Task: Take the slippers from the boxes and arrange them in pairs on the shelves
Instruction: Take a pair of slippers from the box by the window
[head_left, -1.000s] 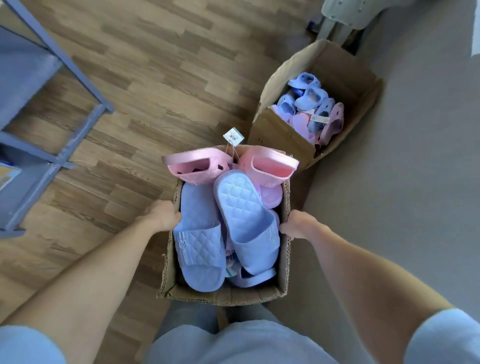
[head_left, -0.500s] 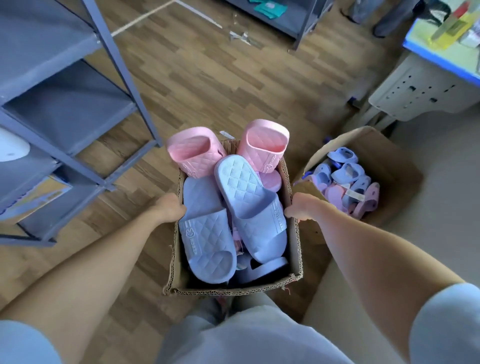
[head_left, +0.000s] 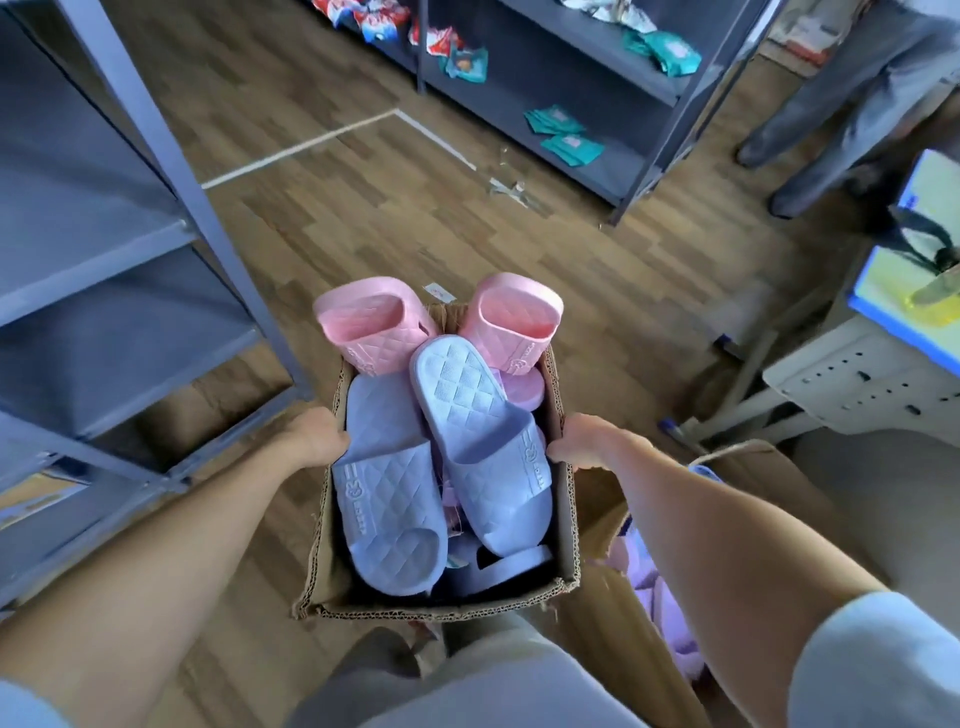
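Nearer the shelves (head_left: 104, 249) now, arms outstretched, left hand (head_left: 311, 436) and right hand (head_left: 587, 441) grip the sides of the box (head_left: 441, 605)

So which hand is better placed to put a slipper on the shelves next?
Left, probably. The grey shelves stand on the person's left, close beside the left hand, which grips the left wall of the box. The right hand grips the opposite wall, farther from them. Either must release the box first.

The periwinkle slippers (head_left: 389, 499) on top have a quilted diamond pattern all over, and the pink slippers (head_left: 371, 332) have the same quilting on their straps. Cardboard box (head_left: 441, 605) is plain brown. Floor (head_left: 415, 234) is brown wood-plank with a white line (head_left: 296, 150), the shelves (head_left: 130, 249) are grey-blue, and the packets (head_left: 563, 135) are teal.
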